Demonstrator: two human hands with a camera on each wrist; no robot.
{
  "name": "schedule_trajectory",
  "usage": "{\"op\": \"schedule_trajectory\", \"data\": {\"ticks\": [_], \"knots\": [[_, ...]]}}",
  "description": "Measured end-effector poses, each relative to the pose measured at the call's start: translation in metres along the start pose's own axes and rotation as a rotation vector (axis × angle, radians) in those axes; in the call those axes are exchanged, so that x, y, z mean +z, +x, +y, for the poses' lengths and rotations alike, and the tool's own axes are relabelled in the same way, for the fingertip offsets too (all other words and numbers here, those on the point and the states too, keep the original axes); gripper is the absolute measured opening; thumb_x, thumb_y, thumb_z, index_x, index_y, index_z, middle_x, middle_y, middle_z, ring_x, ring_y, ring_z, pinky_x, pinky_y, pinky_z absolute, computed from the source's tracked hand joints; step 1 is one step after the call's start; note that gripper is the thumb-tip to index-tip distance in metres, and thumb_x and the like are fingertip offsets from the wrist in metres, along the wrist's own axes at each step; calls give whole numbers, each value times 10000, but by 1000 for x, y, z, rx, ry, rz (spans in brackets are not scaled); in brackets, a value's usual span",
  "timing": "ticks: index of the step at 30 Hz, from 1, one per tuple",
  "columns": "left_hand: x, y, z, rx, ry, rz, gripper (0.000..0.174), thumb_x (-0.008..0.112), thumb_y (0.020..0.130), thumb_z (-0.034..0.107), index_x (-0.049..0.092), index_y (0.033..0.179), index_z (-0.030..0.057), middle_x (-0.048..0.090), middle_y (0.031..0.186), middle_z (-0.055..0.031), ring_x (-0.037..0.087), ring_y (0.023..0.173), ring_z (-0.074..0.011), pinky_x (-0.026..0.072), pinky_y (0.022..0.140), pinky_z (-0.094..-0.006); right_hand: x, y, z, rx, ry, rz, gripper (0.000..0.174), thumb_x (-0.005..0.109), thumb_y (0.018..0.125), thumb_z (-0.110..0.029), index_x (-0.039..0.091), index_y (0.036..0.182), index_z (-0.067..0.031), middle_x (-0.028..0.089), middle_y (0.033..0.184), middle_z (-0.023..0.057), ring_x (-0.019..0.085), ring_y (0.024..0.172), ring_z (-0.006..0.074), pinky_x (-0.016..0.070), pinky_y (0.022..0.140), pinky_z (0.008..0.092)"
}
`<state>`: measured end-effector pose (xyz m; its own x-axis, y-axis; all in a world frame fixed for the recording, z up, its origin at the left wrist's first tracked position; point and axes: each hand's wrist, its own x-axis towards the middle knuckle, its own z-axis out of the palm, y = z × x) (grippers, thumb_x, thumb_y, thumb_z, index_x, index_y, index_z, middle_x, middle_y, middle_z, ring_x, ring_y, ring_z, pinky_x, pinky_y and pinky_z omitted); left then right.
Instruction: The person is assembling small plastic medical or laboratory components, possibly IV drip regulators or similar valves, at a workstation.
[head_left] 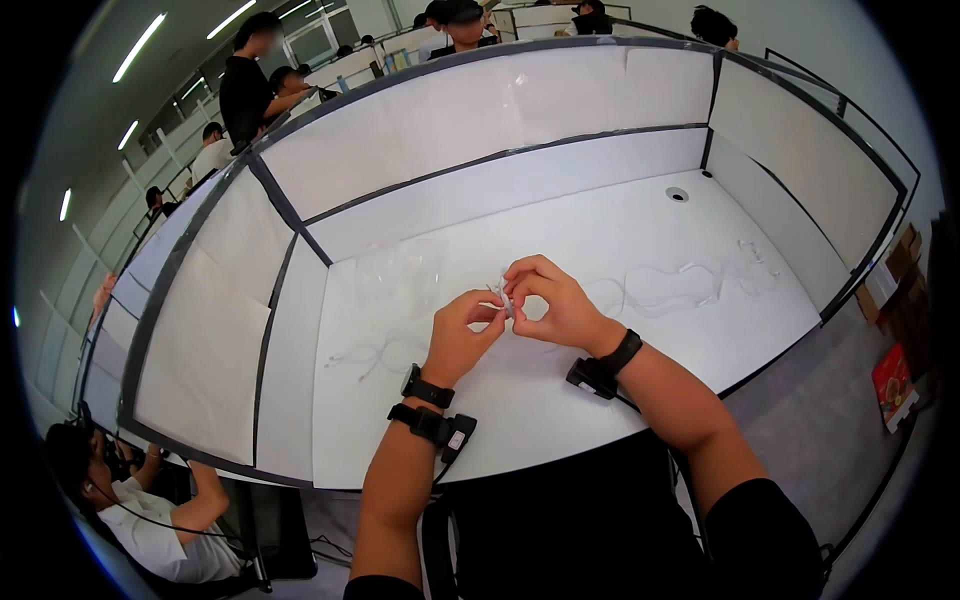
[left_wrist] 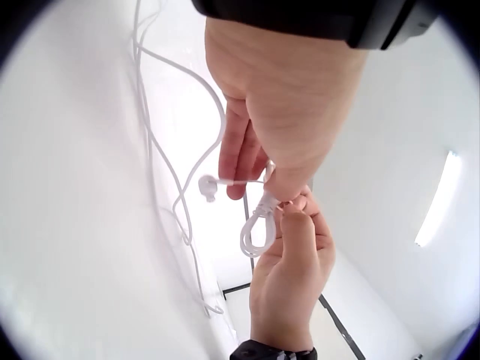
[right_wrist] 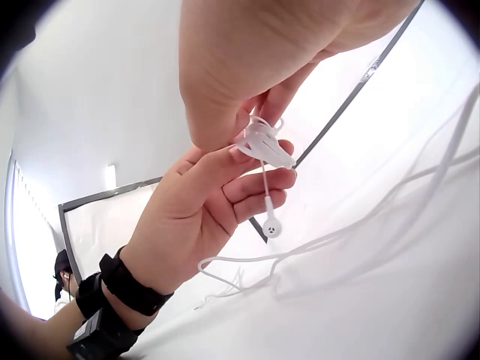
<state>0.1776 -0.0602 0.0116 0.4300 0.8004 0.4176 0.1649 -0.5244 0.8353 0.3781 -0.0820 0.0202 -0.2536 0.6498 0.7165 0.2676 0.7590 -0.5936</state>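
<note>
A white wired earphone bundle (right_wrist: 264, 144), its cord wound into a small coil, is pinched between both hands over the white table (head_left: 560, 400). My left hand (head_left: 462, 335) holds it between thumb and fingers, the other fingers spread behind it in the right wrist view. From the opposite side my right hand (head_left: 560, 303) pinches the bundle with thumb and index finger. One earbud (right_wrist: 272, 226) dangles on a short length of cord below the left thumb. In the left wrist view, loops of the coil (left_wrist: 257, 236) hang beside the right thumb.
White cables lie on the table, one tangle (head_left: 378, 357) at left and longer loops (head_left: 655, 290) at right. Clear plastic bags (head_left: 400, 272) lie at the back left. Partition walls (head_left: 500, 105) enclose the table; a cable hole (head_left: 677, 195) sits at back right. A person (head_left: 165, 520) sits at lower left.
</note>
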Motion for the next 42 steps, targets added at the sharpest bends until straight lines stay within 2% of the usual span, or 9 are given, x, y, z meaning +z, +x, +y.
{"op": "schedule_trajectory", "data": {"ticks": [4, 13, 16, 19, 22, 25, 29, 32, 42], "knots": [[2, 0, -2, 24, -43, 31, 162, 693, 860, -30, 654, 1016, -12, 711, 953, -67, 726, 914, -165, 579, 844, -279, 3, -1, 2, 72, 52, 15, 164, 729, 749, -3, 582, 811, -38, 564, 1145, 77, 633, 982, 211, 530, 876, 327], [5, 0, 5, 82, 81, 49, 151, 720, 824, -7, 658, 961, -18, 716, 880, -76, 738, 850, -179, 593, 778, -288, 3, -2, 5, 25, 25, -34, 178, 736, 747, -15, 567, 797, -44, 565, 1136, 92, 630, 959, 215, 535, 864, 329], [6, -1, 6, 101, 136, 95, 165, 727, 807, -7, 656, 956, -21, 733, 1038, -134, 750, 839, -206, 598, 755, -293, 4, -2, 7, 10, 38, -41, 171, 729, 733, -16, 563, 765, -47, 566, 1138, 99, 629, 965, 220, 535, 859, 330], [8, -2, 1, 109, 156, 125, 163, 723, 792, -17, 647, 936, -27, 667, 1236, -223, 757, 813, -224, 607, 715, -287, 4, -4, 12, 32, 48, -57, 167, 719, 718, -16, 556, 728, -51, 565, 1144, 104, 625, 977, 222, 530, 869, 334], [11, 0, -5, 182, 163, 149, 147, 734, 765, 3, 629, 867, -9, 583, 1303, -321, 755, 771, -238, 617, 659, -291, 5, -3, 10, 64, 99, -79, 177, 716, 708, -18, 543, 702, -53, 562, 1152, 104, 622, 982, 220, 523, 884, 339], [10, 0, -2, 193, 184, 141, 154, 736, 756, -5, 616, 853, -11, 567, 1316, -334, 754, 772, -232, 621, 650, -288, 6, -2, 6, 83, 100, -81, 180, 709, 709, -14, 534, 701, -54, 558, 1160, 104, 621, 978, 220, 519, 895, 347], [5, 2, -5, 223, 231, 170, 156, 725, 746, -26, 612, 853, -12, 615, 1283, -274, 741, 734, -218, 608, 624, -282, 7, -3, 4, 83, 18, -58, 159, 686, 764, -26, 543, 825, -55, 553, 1139, 106, 607, 983, 229, 506, 871, 331], [2, 3, -8, 245, 239, 182, 159, 710, 741, -57, 610, 862, -30, 607, 1310, -263, 737, 749, -196, 609, 658, -265, 7, -4, 6, 82, -51, -40, 144, 677, 779, -33, 550, 844, -54, 553, 1133, 111, 598, 1002, 242, 497, 880, 333], [3, 1, -4, 257, 257, 175, 142, 720, 751, -24, 623, 851, 0, 652, 1242, -236, 731, 752, -215, 596, 664, -285, 8, -6, 14, 92, -10, -78, 196, 710, 833, -103, 597, 986, -58, 590, 1017, 96, 595, 861, 220, 504, 785, 320]]}}
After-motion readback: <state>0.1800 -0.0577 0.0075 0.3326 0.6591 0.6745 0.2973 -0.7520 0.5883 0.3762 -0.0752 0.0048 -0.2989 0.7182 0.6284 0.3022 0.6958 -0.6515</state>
